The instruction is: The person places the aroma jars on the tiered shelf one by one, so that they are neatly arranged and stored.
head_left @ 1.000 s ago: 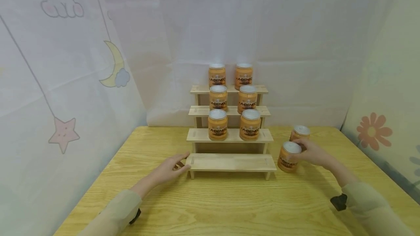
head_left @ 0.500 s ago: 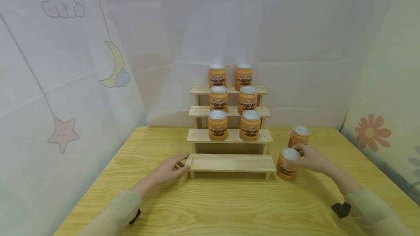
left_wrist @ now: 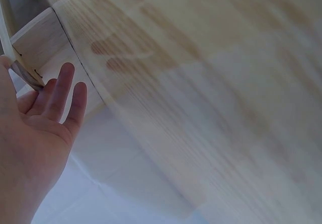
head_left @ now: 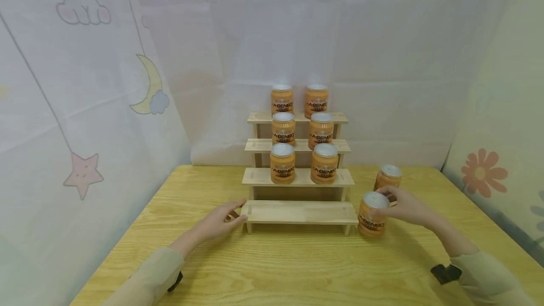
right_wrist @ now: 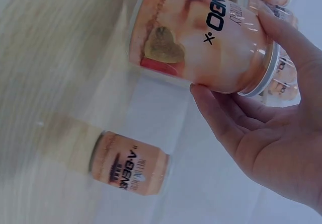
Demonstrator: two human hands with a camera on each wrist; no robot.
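At the right of the four-step wooden display stand (head_left: 299, 211), my right hand (head_left: 405, 209) grips an orange can (head_left: 370, 218) with a silver lid. Thumb and fingers lie on opposite sides of its upper part, as the right wrist view shows of the can (right_wrist: 201, 38). A second orange can (head_left: 388, 178) stands on the table behind it. My left hand (head_left: 218, 221) holds the left end of the lowest step between thumb and forefinger. In the left wrist view the other fingers of the left hand (left_wrist: 43, 128) are extended beside the stand's edge (left_wrist: 30, 75).
Orange cans stand in pairs on the upper three steps, such as the front-right can (head_left: 324, 164). The bottom step is bare. A wood-grain table (head_left: 272, 268) lies beneath, with printed cloth (head_left: 204, 60) hanging behind and at both sides.
My right hand has brought its can slightly toward the front of the table, away from the can behind. My left hand has stayed at the stand's lowest step.
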